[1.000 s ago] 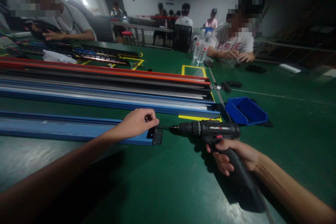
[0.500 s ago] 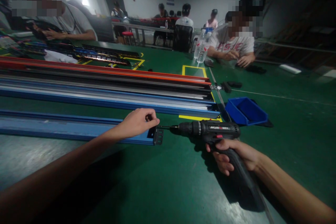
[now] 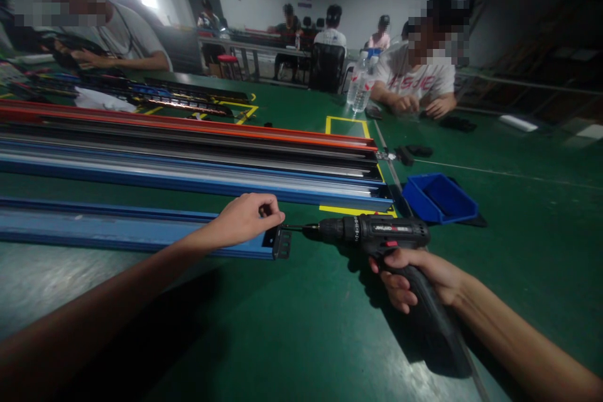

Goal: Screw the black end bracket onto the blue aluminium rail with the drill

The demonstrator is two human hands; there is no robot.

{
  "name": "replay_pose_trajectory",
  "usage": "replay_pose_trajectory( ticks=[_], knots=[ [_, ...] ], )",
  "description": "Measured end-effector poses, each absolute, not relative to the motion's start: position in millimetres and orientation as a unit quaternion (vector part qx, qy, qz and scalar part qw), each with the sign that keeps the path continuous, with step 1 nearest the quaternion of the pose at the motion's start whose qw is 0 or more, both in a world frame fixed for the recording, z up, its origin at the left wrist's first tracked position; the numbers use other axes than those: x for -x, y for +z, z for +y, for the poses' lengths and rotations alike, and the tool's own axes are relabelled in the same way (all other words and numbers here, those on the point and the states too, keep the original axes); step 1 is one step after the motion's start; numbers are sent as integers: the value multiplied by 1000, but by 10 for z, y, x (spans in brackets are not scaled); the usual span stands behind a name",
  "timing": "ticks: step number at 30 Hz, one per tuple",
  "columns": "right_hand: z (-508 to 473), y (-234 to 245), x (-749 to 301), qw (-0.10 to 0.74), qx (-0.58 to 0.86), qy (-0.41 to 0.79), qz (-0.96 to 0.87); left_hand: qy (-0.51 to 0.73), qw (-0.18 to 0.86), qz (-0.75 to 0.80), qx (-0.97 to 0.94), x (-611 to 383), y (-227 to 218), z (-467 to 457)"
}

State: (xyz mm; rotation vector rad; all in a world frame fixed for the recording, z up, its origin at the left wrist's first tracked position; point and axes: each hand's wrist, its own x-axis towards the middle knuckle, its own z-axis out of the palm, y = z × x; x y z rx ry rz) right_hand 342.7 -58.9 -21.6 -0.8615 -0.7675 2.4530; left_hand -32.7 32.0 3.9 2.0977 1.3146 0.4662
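Observation:
My right hand (image 3: 409,276) is wrapped round the grip of a black cordless drill (image 3: 391,232), its long bit (image 3: 294,227) pointing left. The bit's tip meets the black end cap (image 3: 282,244) on a blue metal channel (image 3: 141,229) lying nearest me. My left hand (image 3: 249,217) is closed in a pinch over that same end, thumb and fingertips beside the bit's tip. Whatever sits between those fingers is too small or hidden to make out.
Beyond lie more long channels, blue (image 3: 282,188), black and red (image 3: 282,130). A blue bin (image 3: 440,200) sits behind the drill. Water bottles (image 3: 361,88) stand farther back. Co-workers sit across the green table (image 3: 306,326), one at right (image 3: 414,78), one at left (image 3: 132,38).
Almost nothing differs. The whole view has shifted slightly, and the right co-worker's hand has moved a little; both my hands and the drill keep their places at the channel's end.

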Motion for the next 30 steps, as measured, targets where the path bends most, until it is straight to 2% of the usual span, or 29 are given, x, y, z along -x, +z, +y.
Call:
replay_pose_trajectory(
  ticks=[30],
  knots=[
    [-596,-201,-3408,220,306,883,-279,175,324,497,-786,338,38,315]
  ],
)
